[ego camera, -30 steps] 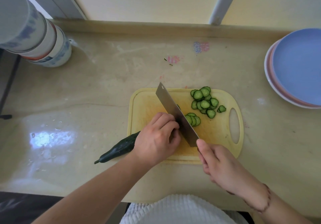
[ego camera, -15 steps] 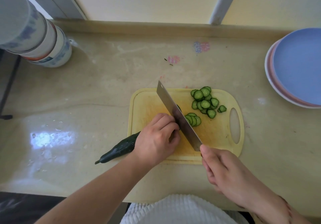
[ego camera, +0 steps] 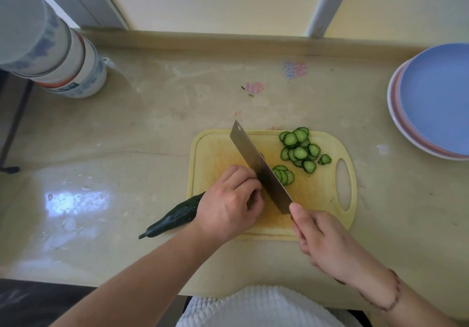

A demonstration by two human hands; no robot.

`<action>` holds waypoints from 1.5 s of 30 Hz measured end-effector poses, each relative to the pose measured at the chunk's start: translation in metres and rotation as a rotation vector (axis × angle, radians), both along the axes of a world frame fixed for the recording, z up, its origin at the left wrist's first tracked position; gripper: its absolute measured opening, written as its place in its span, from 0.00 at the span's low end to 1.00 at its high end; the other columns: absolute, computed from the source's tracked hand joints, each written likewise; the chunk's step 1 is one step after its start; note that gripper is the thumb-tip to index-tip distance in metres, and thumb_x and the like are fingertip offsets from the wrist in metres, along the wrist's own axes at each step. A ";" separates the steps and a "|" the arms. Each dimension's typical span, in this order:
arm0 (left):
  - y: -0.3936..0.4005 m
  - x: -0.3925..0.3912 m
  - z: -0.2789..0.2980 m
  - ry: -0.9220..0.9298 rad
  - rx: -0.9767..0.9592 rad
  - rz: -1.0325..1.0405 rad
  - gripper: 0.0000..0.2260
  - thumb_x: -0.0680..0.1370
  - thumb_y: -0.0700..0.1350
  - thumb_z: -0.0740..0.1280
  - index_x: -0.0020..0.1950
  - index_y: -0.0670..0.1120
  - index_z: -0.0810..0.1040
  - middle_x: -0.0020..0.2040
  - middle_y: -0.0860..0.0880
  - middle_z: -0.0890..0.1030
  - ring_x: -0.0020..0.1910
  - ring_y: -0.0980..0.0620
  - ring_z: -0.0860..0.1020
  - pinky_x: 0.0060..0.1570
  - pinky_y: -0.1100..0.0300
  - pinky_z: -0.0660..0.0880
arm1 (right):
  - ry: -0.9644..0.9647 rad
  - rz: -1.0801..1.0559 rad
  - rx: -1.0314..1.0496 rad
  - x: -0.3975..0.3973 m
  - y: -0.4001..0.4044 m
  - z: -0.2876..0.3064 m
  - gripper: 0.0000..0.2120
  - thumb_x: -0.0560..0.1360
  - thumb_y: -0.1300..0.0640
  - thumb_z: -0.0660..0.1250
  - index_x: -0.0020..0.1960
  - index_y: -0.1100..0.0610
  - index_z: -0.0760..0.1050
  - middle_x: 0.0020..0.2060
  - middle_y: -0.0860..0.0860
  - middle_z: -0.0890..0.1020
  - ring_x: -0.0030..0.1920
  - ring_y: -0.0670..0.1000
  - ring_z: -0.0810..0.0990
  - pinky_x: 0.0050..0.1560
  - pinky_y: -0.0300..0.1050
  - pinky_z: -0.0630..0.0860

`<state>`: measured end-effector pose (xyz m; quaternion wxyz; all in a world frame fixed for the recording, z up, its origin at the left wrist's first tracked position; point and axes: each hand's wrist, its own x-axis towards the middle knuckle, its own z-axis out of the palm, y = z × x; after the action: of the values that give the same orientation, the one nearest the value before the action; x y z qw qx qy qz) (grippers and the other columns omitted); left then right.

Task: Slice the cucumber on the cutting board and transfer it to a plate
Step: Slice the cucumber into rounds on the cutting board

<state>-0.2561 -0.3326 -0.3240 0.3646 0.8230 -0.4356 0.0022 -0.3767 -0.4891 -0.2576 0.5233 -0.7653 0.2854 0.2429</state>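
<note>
A dark green cucumber (ego camera: 175, 216) lies across the left edge of the yellow cutting board (ego camera: 319, 200), its stem end on the counter. My left hand (ego camera: 228, 205) grips the cucumber on the board with curled fingers, hiding its cut end. My right hand (ego camera: 322, 240) holds the handle of a cleaver (ego camera: 258, 167), whose blade stands against my left knuckles. A few fresh slices (ego camera: 283, 174) lean just right of the blade. A pile of several cucumber slices (ego camera: 300, 149) sits at the board's far right.
A stack of plates, blue on top (ego camera: 436, 98), sits at the right edge of the beige counter (ego camera: 152, 136). A stack of white and blue bowls (ego camera: 50, 55) stands at the far left. A raised ledge runs along the counter's back.
The cleaver has moved slightly up and down in a slicing stroke; my right hand shifted a little toward me. My left hand and the cucumber have barely moved.
</note>
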 end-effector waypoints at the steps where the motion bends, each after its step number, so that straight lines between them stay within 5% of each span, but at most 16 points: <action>1: 0.000 0.000 0.000 -0.003 0.004 0.001 0.01 0.73 0.35 0.73 0.42 0.39 0.83 0.45 0.45 0.81 0.47 0.46 0.79 0.46 0.55 0.79 | 0.002 -0.008 -0.005 0.000 -0.001 0.001 0.28 0.74 0.32 0.48 0.33 0.57 0.62 0.20 0.46 0.63 0.19 0.43 0.61 0.24 0.33 0.60; 15: 0.000 -0.001 -0.003 -0.014 -0.026 0.013 0.02 0.72 0.33 0.74 0.42 0.38 0.83 0.43 0.45 0.81 0.47 0.47 0.78 0.47 0.57 0.78 | -0.017 0.003 0.085 -0.008 0.006 0.026 0.27 0.75 0.34 0.49 0.32 0.56 0.61 0.20 0.45 0.62 0.21 0.43 0.62 0.24 0.31 0.61; 22: -0.001 0.000 -0.004 -0.019 -0.023 0.007 0.01 0.73 0.34 0.72 0.42 0.38 0.83 0.44 0.45 0.82 0.46 0.45 0.80 0.45 0.56 0.79 | -0.036 0.057 -0.026 0.000 0.012 0.000 0.30 0.72 0.29 0.47 0.33 0.56 0.63 0.23 0.48 0.64 0.25 0.47 0.64 0.32 0.48 0.66; 29: 0.000 0.000 -0.001 -0.017 0.000 -0.008 0.01 0.74 0.35 0.72 0.43 0.39 0.83 0.44 0.45 0.81 0.46 0.46 0.78 0.45 0.56 0.78 | -0.003 -0.022 -0.020 -0.002 -0.001 0.001 0.28 0.76 0.34 0.48 0.33 0.57 0.62 0.19 0.46 0.63 0.19 0.43 0.61 0.23 0.32 0.60; 45: 0.001 0.000 0.000 -0.002 0.004 -0.009 0.02 0.71 0.34 0.72 0.41 0.39 0.82 0.43 0.45 0.80 0.46 0.46 0.78 0.45 0.55 0.78 | 0.002 0.009 0.088 -0.007 0.008 0.025 0.26 0.76 0.35 0.49 0.34 0.57 0.62 0.20 0.46 0.62 0.18 0.42 0.61 0.21 0.29 0.60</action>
<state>-0.2560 -0.3317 -0.3240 0.3624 0.8217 -0.4398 0.0005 -0.3836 -0.4814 -0.2328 0.5549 -0.7427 0.2715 0.2583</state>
